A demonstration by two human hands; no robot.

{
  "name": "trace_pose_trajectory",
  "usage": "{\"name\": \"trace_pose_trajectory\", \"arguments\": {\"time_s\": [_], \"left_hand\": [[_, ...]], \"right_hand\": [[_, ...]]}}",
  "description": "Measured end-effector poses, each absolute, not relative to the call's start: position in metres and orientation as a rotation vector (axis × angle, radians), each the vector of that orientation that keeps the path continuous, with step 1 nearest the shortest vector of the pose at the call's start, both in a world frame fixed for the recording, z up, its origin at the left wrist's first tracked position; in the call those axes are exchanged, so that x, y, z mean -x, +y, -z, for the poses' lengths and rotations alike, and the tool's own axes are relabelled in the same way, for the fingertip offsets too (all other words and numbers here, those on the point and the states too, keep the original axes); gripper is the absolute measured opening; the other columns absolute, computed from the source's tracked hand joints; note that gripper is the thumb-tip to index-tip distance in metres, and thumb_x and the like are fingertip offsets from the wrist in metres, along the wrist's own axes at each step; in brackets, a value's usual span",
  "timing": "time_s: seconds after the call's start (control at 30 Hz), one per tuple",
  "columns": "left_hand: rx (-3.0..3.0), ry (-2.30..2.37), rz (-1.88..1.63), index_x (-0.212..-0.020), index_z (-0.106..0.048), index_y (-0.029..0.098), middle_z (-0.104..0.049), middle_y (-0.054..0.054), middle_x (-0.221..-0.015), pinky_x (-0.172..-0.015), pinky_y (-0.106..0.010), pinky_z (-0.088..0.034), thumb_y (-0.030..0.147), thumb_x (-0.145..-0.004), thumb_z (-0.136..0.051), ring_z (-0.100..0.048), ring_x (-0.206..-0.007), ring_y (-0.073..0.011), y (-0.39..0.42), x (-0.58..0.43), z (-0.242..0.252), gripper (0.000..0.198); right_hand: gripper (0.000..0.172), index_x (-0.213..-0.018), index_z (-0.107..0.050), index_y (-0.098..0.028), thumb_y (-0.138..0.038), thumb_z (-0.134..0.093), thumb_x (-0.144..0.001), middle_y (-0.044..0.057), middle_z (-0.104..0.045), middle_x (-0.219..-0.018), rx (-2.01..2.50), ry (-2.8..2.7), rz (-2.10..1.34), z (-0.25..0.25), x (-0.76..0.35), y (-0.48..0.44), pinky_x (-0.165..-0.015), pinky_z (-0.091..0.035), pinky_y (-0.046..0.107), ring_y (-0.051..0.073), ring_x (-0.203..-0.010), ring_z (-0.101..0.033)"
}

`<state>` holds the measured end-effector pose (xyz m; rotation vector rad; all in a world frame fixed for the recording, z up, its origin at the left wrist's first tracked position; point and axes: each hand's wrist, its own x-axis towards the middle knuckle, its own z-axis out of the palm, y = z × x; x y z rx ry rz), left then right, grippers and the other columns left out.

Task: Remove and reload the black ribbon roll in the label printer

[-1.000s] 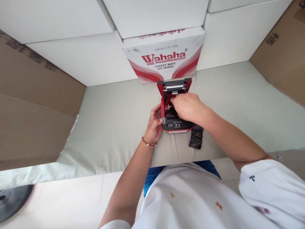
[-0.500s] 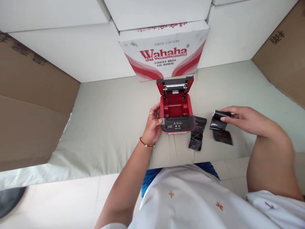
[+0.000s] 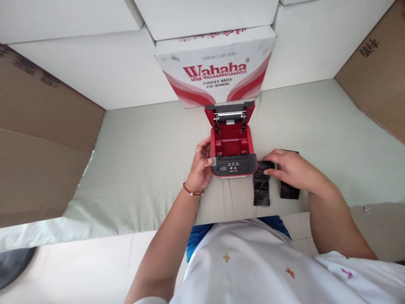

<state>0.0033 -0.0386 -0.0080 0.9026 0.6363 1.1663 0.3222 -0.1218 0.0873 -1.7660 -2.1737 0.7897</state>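
A red and black label printer [image 3: 233,145] stands on the cloth-covered table with its lid tilted up and its red inner bay bare. My left hand [image 3: 202,164] grips the printer's left side, thumb on the front panel's corner and fingers along the red wall. Just right of the printer, my right hand [image 3: 281,166] pinches the top of a black ribbon roll [image 3: 262,185] between thumb and fingers. That roll's loose strip hangs down toward the table's front. A second black ribbon roll [image 3: 289,191] lies partly hidden beneath my right hand.
Behind the printer stands a white and red water carton [image 3: 218,71], against a wall of white boxes [image 3: 133,71]. Brown cardboard boxes flank the table at left [image 3: 41,139] and right [image 3: 376,71]. The pale green cloth [image 3: 142,169] hangs over the table's front edge.
My right hand has put down the ribbon roll it held and moved left, taking hold of the other roll beside the printer. My left hand stays on the printer.
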Motion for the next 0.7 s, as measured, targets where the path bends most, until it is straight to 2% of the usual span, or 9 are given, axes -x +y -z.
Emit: {"name": "trace_pose_trajectory", "arguments": {"time_s": [0.1, 0.17, 0.23, 0.3, 0.33, 0.4, 0.5, 0.6, 0.7], "left_hand": [[-0.900, 0.629, -1.162, -0.140, -0.078, 0.036, -0.072, -0.004, -0.162, -0.138, -0.051, -0.047, 0.051, -0.073, -0.106, -0.059, -0.161, -0.0345, -0.038, -0.003, 0.009, 0.075], [-0.904, 0.629, -1.159, -0.141, -0.077, 0.036, -0.071, -0.004, -0.163, -0.138, -0.051, -0.048, 0.051, -0.074, -0.106, -0.059, -0.161, -0.0347, -0.038, -0.003, 0.009, 0.074], [-0.912, 0.631, -1.163, -0.141, -0.077, 0.036, -0.071, -0.005, -0.163, -0.139, -0.051, -0.047, 0.052, -0.074, -0.106, -0.059, -0.162, -0.0348, -0.038, -0.003, 0.009, 0.074], [-0.917, 0.635, -1.165, -0.141, -0.077, 0.036, -0.071, -0.005, -0.163, -0.140, -0.051, -0.045, 0.053, -0.074, -0.105, -0.058, -0.163, -0.0348, -0.038, -0.004, 0.008, 0.075], [-0.914, 0.637, -1.167, -0.141, -0.077, 0.035, -0.071, -0.005, -0.163, -0.140, -0.051, -0.045, 0.052, -0.074, -0.106, -0.058, -0.163, -0.0347, -0.038, -0.004, 0.008, 0.075], [-0.904, 0.638, -1.170, -0.140, -0.078, 0.035, -0.072, -0.004, -0.162, -0.140, -0.052, -0.045, 0.052, -0.073, -0.106, -0.058, -0.162, -0.0348, -0.039, -0.005, 0.007, 0.075], [-0.910, 0.640, -1.183, -0.138, -0.078, 0.035, -0.073, -0.005, -0.161, -0.139, -0.052, -0.045, 0.052, -0.072, -0.107, -0.058, -0.162, -0.0355, -0.039, -0.006, 0.007, 0.074], [-0.917, 0.634, -1.179, -0.139, -0.077, 0.035, -0.072, -0.005, -0.161, -0.140, -0.053, -0.044, 0.053, -0.072, -0.107, -0.057, -0.164, -0.0359, -0.038, -0.007, 0.008, 0.075], [-0.916, 0.626, -1.172, -0.139, -0.076, 0.035, -0.071, -0.006, -0.161, -0.137, -0.053, -0.045, 0.054, -0.071, -0.108, -0.059, -0.161, -0.0358, -0.036, -0.008, 0.010, 0.078]], "right_hand": [[0.036, -0.129, -0.090, -0.032, -0.056, -0.080, -0.103, 0.007, -0.082, -0.115, 1.497, -2.080, -1.017, -0.128, -0.339, -0.123, -0.067, -0.060, 0.035, 0.020, -0.077, -0.072], [0.041, -0.128, -0.092, -0.036, -0.065, -0.085, -0.099, 0.004, -0.077, -0.101, 1.450, -2.038, -1.021, -0.153, -0.340, -0.116, -0.062, -0.055, 0.034, 0.018, -0.070, -0.066], [0.041, -0.131, -0.091, -0.038, -0.062, -0.086, -0.098, -0.002, -0.067, -0.081, 1.457, -2.031, -1.005, -0.168, -0.328, -0.104, -0.061, -0.050, 0.033, 0.017, -0.065, -0.059], [0.038, -0.134, -0.090, -0.037, -0.048, -0.086, -0.099, -0.006, -0.059, -0.071, 1.505, -2.020, -0.970, -0.170, -0.305, -0.087, -0.063, -0.046, 0.032, 0.016, -0.061, -0.054], [0.037, -0.135, -0.090, -0.034, -0.039, -0.084, -0.098, -0.007, -0.060, -0.070, 1.548, -2.023, -0.928, -0.168, -0.291, -0.078, -0.065, -0.046, 0.032, 0.015, -0.062, -0.054], [0.038, -0.134, -0.090, -0.029, -0.026, -0.080, -0.098, -0.005, -0.071, -0.077, 1.657, -2.079, -0.790, -0.161, -0.264, -0.061, -0.071, -0.047, 0.033, 0.016, -0.068, -0.061], [0.040, -0.139, -0.088, -0.026, -0.024, -0.075, -0.101, 0.005, -0.087, -0.101, 1.872, -2.218, -0.537, -0.151, -0.234, -0.044, -0.079, -0.050, 0.036, 0.025, -0.089, -0.075], [0.044, -0.146, -0.085, -0.028, -0.028, -0.071, -0.104, 0.012, -0.090, -0.124, 2.048, -2.290, -0.385, -0.145, -0.220, -0.036, -0.082, -0.053, 0.040, 0.033, -0.106, -0.080], [0.043, -0.144, -0.085, -0.028, -0.027, -0.067, -0.106, 0.013, -0.090, -0.126, 2.122, -2.319, -0.332, -0.141, -0.212, -0.031, -0.081, -0.055, 0.041, 0.034, -0.108, -0.081]]}}
